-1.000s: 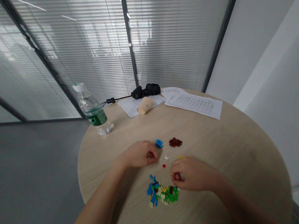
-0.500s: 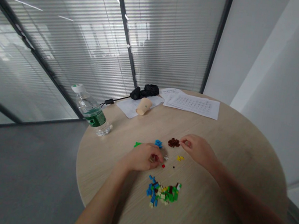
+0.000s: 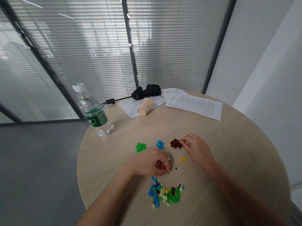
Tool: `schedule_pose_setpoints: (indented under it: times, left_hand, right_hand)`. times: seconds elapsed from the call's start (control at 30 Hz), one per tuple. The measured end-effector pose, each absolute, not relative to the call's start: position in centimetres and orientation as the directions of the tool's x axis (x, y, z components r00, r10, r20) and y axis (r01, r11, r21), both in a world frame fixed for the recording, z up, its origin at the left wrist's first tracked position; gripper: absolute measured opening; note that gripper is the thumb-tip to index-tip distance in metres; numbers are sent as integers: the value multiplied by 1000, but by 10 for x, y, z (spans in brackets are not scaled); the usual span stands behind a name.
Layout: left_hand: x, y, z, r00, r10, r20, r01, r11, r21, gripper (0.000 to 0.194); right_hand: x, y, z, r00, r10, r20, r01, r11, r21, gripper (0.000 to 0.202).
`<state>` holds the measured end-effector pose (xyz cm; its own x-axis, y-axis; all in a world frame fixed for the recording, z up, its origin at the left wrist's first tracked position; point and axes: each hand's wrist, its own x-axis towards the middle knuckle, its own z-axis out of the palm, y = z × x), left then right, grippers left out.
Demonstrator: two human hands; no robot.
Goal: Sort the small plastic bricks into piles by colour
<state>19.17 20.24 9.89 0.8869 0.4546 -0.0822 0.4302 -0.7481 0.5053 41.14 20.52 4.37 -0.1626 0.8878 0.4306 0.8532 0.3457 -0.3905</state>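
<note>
Fingers curled and tips close together, my left hand [image 3: 153, 162] rests low over the table; whatever is under or between its fingertips is hidden. My right hand [image 3: 196, 149] is pinched at the right edge of a pile of dark brown toy bricks [image 3: 176, 143]; I cannot make out a piece in the pinch. Beyond my left hand lie a green brick pile [image 3: 141, 147] and a blue brick pile [image 3: 160, 144]. Partly hidden by its fingers are whitish pieces [image 3: 169, 158]. Between the hands are yellow bricks [image 3: 183, 159] and one tiny dark piece [image 3: 176, 168]. Nearer me lies a mixed-colour brick pile [image 3: 166, 195].
On the round wooden table [image 3: 236, 147] a plastic bottle [image 3: 96, 117] stands at the left edge. A paper cup [image 3: 145, 106] lies on its side near a black folded umbrella-like bundle [image 3: 147, 91]. Printed sheets [image 3: 197, 105] lie at the back.
My left hand has shifted slightly right and nearer me, uncovering the green pile and covering the red piece. My right hand has moved slightly left, against the brown pile.
</note>
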Motion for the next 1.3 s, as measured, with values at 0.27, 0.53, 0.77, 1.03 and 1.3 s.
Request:
schedule_pose_setpoints:
  times: [0.27,0.53,0.77,1.03,1.3]
  left_hand:
    - [199,191,102,930,346,-127,356,-753,553,16]
    - [204,188,99,924,330,-193,380,-746,547,11]
    - [205,188,100,932,312,-187,362,-750,554,9]
    - [203,188,101,927,326,-187,372,-729,574,14]
    - [150,222,115,580,813,-58,782,-536,318,20]
  right_hand:
    - [401,181,61,-345,822,452,695,548,-466,12]
    - [385,164,66,-557,722,410,589,692,-418,12]
    - [389,166,68,-538,735,413,609,678,-412,14]
    - [390,166,68,-537,750,386,616,661,-429,15]
    - [395,158,82,-670,735,103,579,605,-547,10]
